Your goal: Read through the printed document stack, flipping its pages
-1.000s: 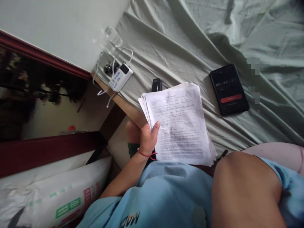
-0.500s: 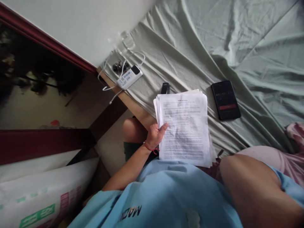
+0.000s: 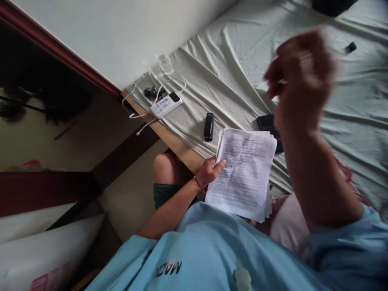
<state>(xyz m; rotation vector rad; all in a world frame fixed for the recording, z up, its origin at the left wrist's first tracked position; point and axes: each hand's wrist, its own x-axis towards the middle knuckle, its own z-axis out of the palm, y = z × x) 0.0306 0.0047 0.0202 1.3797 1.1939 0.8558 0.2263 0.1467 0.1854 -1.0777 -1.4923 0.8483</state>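
Observation:
My left hand (image 3: 211,171) grips the left edge of a stack of printed papers (image 3: 242,178), thumb on top and fingers underneath. The stack is tilted over my lap, its sheets slightly out of line. My right hand (image 3: 303,76) is raised to the right above the bed and smeared by motion. Its fingers are curled round what looks like a pen, with a pale tip at the fingers and a dark end (image 3: 351,47) sticking out behind. Just beyond the papers lies a black stapler (image 3: 209,127) on the sheet.
A black phone (image 3: 268,123) lies right of the papers, partly hidden by my right forearm. A white power bank (image 3: 166,105) with white cables rests near the bed's wooden edge (image 3: 178,147). A dark object (image 3: 333,6) is at the top right. White sacks (image 3: 51,250) stand lower left.
My right hand has come up into view, with what looks like a pen. The papers in my left hand have shifted right and tilted, uncovering the whole stapler.

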